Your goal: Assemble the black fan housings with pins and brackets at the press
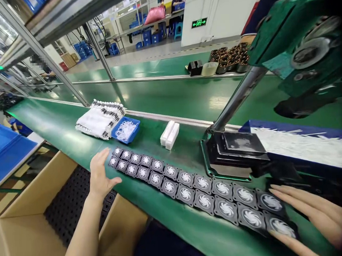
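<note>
A double row of several small black fans with white blades (190, 189) lies along the green bench (169, 226). My left hand (100, 175) is open, its flat fingers pressed against the left end of the row. At the right end rests my right hand (313, 212), open as well, with its fingers stretched over the last fans. A black press fixture (236, 151) stands just behind the row.
A cardboard box (28, 236) with a black tray inside sits below the bench at left. Behind the fans are a blue bin of white rings (125, 130), a pile of white bagged parts (98, 118), white blocks (169, 135) and a blue tray (302, 145). A green machine (300, 39) overhangs at right.
</note>
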Available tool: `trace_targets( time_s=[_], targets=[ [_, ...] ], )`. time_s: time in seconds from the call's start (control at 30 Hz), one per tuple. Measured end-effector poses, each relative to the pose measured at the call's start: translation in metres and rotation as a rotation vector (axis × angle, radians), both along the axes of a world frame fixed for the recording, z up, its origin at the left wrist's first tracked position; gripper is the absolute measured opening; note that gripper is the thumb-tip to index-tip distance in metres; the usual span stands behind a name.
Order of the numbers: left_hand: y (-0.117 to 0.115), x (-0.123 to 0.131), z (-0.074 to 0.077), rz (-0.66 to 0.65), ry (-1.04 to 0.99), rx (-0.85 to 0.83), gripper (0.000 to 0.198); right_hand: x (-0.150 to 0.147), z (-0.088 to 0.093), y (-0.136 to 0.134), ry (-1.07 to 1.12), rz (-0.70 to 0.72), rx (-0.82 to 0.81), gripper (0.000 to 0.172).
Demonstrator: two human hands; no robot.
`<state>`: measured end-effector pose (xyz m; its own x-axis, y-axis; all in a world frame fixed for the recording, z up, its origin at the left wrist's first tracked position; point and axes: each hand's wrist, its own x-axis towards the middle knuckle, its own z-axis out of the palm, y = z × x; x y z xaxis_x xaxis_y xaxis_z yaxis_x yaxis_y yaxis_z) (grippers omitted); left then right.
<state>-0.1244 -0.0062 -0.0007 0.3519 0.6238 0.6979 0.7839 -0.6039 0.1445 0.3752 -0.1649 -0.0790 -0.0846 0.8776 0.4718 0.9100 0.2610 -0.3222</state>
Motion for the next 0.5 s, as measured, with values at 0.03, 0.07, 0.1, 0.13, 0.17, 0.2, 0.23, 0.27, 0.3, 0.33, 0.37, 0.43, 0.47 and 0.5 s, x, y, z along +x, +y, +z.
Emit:
trace_targets(
  time_s=[0.03,0.07,0.1,0.13,0.17,0.2,0.23,0.27,0.3,0.33,0.37,0.43,0.47,0.5],
  targets=[
    [0.005,-0.001,0.002,-0.026,0.019,0.000,0.097,-0.003,-0.001,0.000,-0.016,0.011,0.017,0.075],
    [0.009,-0.001,0.003,-0.044,0.008,0.004,0.101,-0.007,0.000,-0.001,-0.027,0.019,0.030,0.079],
    [0.013,-0.001,0.004,-0.059,-0.022,0.006,0.104,-0.010,0.002,-0.001,-0.032,0.028,0.035,0.082],
    [0.016,0.000,0.004,-0.072,-0.052,0.007,0.106,-0.013,0.004,-0.002,-0.029,0.040,0.030,0.083],
    [0.018,0.003,0.005,-0.084,-0.064,0.000,0.107,-0.017,0.006,-0.003,-0.022,0.049,0.014,0.084],
    [0.018,0.007,0.005,-0.101,-0.047,-0.017,0.108,-0.019,0.009,-0.004,-0.016,0.053,-0.009,0.082],
    [0.018,0.013,0.006,-0.127,0.005,-0.041,0.108,-0.022,0.012,-0.004,-0.017,0.053,-0.033,0.081],
    [0.017,0.021,0.006,-0.164,0.085,-0.069,0.109,-0.025,0.014,-0.005,-0.027,0.044,-0.058,0.079],
    [0.016,0.031,0.007,-0.213,0.184,-0.101,0.109,-0.028,0.017,-0.005,-0.045,0.036,-0.077,0.077],
    [0.014,0.043,0.008,-0.271,0.286,-0.134,0.110,-0.031,0.020,-0.005,-0.066,0.034,-0.089,0.076],
    [0.011,0.056,0.009,-0.332,0.378,-0.165,0.110,-0.033,0.022,-0.004,-0.086,0.040,-0.093,0.075],
    [0.007,0.083,0.010,-0.432,0.501,-0.213,0.109,-0.039,0.028,-0.002,-0.105,0.068,-0.095,0.077],
    [0.005,0.096,0.011,-0.468,0.535,-0.232,0.108,-0.041,0.031,-0.001,-0.103,0.078,-0.095,0.077],
    [0.004,0.107,0.011,-0.492,0.557,-0.248,0.106,-0.043,0.033,0.000,-0.098,0.085,-0.097,0.078]
  ],
)
